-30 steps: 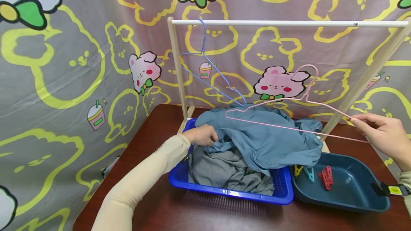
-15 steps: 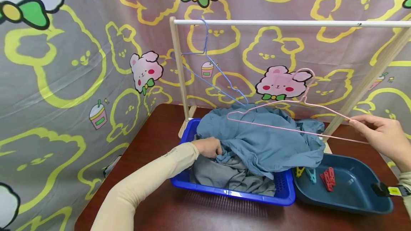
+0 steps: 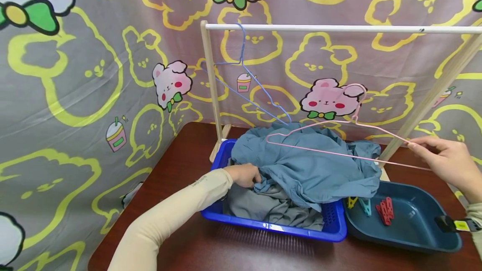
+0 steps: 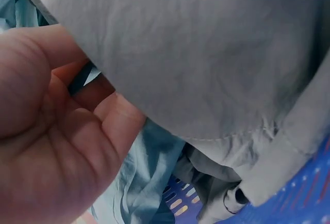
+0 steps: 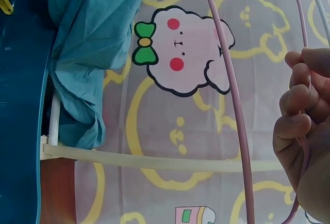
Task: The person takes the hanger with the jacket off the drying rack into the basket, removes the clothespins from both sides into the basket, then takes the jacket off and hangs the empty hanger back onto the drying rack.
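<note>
My left hand (image 3: pixel 244 175) reaches into the blue basket (image 3: pixel 275 228) and grips the bunched edge of a blue garment (image 3: pixel 312 166). A grey garment (image 3: pixel 263 208) lies beneath it in the basket. In the left wrist view, grey cloth (image 4: pixel 196 59) hides the fingertips of the curled left hand (image 4: pixel 67 131). My right hand (image 3: pixel 448 162) holds a pink clothes hanger (image 3: pixel 320 149) by its right shoulder, hook upward, in front of the blue garment. In the right wrist view, the right hand's (image 5: pixel 304 115) fingers curl round the pink wire.
A white rail (image 3: pixel 320 27) on wooden posts stands behind the basket. From its left end hangs a blue hanger (image 3: pixel 260 85), its lower end close to the blue garment. At right, a dark teal tub (image 3: pixel 421 212) holds red clothes pegs (image 3: pixel 385 211) and others on the brown table (image 3: pixel 177 170).
My left hand has moved slightly right and down, pulling the bunched blue edge with it. The pink hanger has tipped and sunk a little in my right hand.
</note>
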`<state>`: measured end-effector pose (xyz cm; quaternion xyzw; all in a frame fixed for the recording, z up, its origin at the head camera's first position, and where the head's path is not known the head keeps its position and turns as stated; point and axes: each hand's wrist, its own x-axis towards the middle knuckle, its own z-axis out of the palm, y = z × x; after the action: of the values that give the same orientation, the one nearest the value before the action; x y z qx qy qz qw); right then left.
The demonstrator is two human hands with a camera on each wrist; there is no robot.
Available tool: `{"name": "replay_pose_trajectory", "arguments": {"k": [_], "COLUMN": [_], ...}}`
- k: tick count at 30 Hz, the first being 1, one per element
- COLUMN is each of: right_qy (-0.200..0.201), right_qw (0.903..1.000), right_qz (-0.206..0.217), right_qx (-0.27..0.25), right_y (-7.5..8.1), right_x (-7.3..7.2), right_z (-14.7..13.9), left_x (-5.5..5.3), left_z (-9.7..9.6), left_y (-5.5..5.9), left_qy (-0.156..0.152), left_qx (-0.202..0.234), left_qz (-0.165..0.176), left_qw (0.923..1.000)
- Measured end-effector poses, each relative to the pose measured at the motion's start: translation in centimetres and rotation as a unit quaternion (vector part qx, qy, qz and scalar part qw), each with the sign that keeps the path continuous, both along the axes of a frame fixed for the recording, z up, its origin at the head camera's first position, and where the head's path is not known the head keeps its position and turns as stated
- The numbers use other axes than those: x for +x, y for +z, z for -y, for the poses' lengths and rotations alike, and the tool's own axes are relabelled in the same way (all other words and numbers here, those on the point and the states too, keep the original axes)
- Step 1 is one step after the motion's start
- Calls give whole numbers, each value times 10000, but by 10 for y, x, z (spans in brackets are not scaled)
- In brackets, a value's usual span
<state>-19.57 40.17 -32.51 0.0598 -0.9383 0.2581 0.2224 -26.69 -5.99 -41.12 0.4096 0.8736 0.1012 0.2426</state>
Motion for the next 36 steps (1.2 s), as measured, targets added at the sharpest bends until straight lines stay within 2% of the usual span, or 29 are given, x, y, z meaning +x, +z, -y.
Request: {"name": "replay_pose_trajectory", "arguments": {"k": [7, 12, 15, 19, 21, 23, 24, 25, 26, 28, 30, 33, 36], "right_qy": [-10, -18, -75, -113, -107, -96, -112, -93, -92, -96, -84, -87, -111], "right_qw": [10000, 10000, 10000, 9999, 9999, 10000, 9999, 10000, 9999, 9999, 9999, 9998, 9997], "right_qz": [17, 26, 16, 31, 7, -6, -7, -4, -34, -24, -52, -98, -135], "right_qx": [73, 89, 55, 18, 40, 16, 30, 30, 43, 54, 81, 151, 192], "right_y": [-1, -1, 0, 1, 1, 2, 1, 2, 2, 2, 2, 3, 5], "right_x": [0, 1, 2, 3, 3, 3, 3, 3, 3, 3, 3, 1, 1], "right_z": [0, -1, -1, -2, -3, -4, -4, -4, -4, -4, -4, -4, -5], "left_x": [-1, -1, -1, -8, -15, -22, -27, -32, -36, -46, -57, -72, -86], "left_z": [-1, 2, 7, 20, 30, 41, 46, 51, 56, 64, 71, 80, 88], "left_y": [2, 9, 19, 38, 50, 61, 66, 70, 74, 80, 84, 87, 89], "left_qy": [31, 70, 68, 144, 345, 825, 1202, 1595, 2029, 2831, 3480, 4120, 4564], "left_qx": [-101, -75, 41, 290, 562, 1084, 1374, 1723, 2040, 2628, 3013, 3345, 3607], "left_qz": [60, 85, 121, 47, -61, -244, -356, -544, -731, -1161, -1550, -2062, -2337], "left_qw": [9999, 9999, 9999, 9995, 9978, 9904, 9825, 9705, 9549, 9151, 8741, 8221, 7791]}}
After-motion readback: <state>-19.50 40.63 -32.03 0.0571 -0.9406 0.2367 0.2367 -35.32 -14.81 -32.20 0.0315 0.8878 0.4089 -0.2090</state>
